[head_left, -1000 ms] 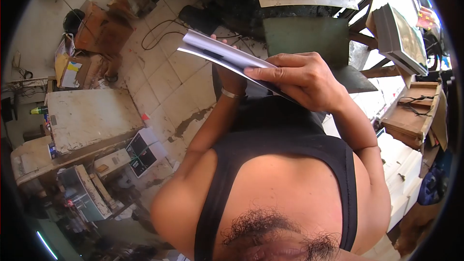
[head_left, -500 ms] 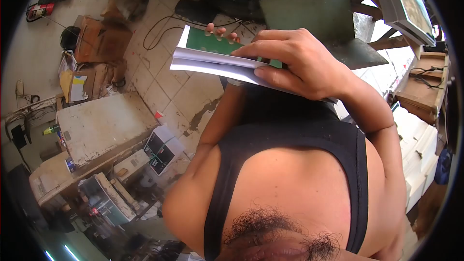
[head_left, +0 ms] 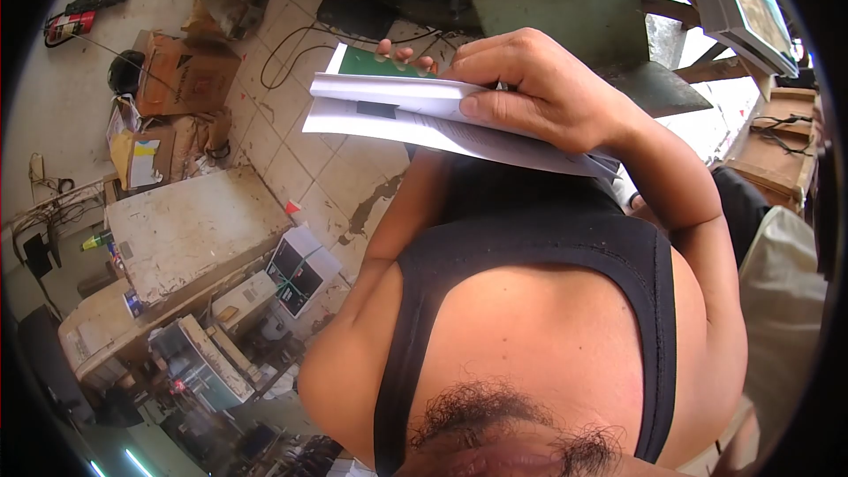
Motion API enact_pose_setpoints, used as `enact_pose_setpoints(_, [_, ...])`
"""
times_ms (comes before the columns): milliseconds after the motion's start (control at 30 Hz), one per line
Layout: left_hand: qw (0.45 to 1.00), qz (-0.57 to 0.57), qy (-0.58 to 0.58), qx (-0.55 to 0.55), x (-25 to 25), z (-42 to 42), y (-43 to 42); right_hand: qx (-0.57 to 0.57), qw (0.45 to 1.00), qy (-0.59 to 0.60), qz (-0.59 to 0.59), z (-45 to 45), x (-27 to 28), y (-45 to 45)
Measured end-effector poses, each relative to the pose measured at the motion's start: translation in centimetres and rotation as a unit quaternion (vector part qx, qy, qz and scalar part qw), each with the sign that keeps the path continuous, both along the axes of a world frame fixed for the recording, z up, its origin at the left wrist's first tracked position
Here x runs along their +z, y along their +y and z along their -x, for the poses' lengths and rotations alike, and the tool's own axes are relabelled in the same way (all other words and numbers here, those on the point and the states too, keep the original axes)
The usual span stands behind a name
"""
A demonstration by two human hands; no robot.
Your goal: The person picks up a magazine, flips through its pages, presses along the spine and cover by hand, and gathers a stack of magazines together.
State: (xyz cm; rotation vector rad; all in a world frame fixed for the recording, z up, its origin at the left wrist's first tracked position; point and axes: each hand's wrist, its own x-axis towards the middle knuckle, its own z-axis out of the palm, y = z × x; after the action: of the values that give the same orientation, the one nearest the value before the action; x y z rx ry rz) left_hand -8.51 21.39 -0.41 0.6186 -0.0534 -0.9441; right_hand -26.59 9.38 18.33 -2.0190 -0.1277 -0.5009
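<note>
A thin book (head_left: 402,137) with white printed pages and a green cover (head_left: 371,64) is held up in front of my chest, its pages parted. My right hand (head_left: 548,93) grips its right part, with the thumb pressed on a page and the fingers bent over the far side. My left hand (head_left: 405,55) shows only its fingertips, curled over the green cover at the far edge. The rest of that hand is hidden behind the book. A small dark printed block shows on the opened page.
Beige cloth (head_left: 782,291), seemingly someone's clothing, is close at my right. A wooden tray (head_left: 782,146) and a thick paper stack (head_left: 738,9) stand beyond. On the left are a worn table (head_left: 194,230), a cardboard box (head_left: 181,75) and a tied bundle (head_left: 296,274). A cable lies on the tiled floor.
The pages have parted wider, with the lower ones dropping toward me and showing print. My right hand has shifted slightly up and left. Beige and black cloth has come in at right, covering white stacks.
</note>
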Motion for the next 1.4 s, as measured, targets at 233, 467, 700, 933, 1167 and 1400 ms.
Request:
enact_pose_setpoints(233, [1.0,-0.007,-0.014,0.018,-1.9,-0.8,-0.3,0.006,0.998,0.018,-0.054,-0.2,-0.4,-0.3])
enact_pose_setpoints(467, [0.99,-0.045,-0.114,0.072,-3.0,-0.1,-1.0,0.007,0.997,0.052,-0.051,0.0,0.0,-0.5])
enact_pose_setpoints(700, [0.983,-0.024,-0.156,0.091,-2.0,0.4,-0.9,0.007,0.996,0.062,-0.067,0.0,-0.1,-0.4])
enact_pose_setpoints(933, [0.949,-0.098,-0.281,0.105,-3.0,0.5,-1.3,-0.033,0.998,0.051,-0.011,0.8,0.8,-0.3])
enact_pose_setpoints(1167, [0.871,-0.253,-0.358,0.22,3.1,1.1,-4.8,-0.159,0.984,0.037,0.073,1.9,-0.2,-1.1])
enact_pose_setpoints(1400, [0.907,-0.049,-0.41,0.082,5.8,-0.3,-4.4,-0.221,0.957,-0.077,-0.169,4.7,-0.8,-5.2])
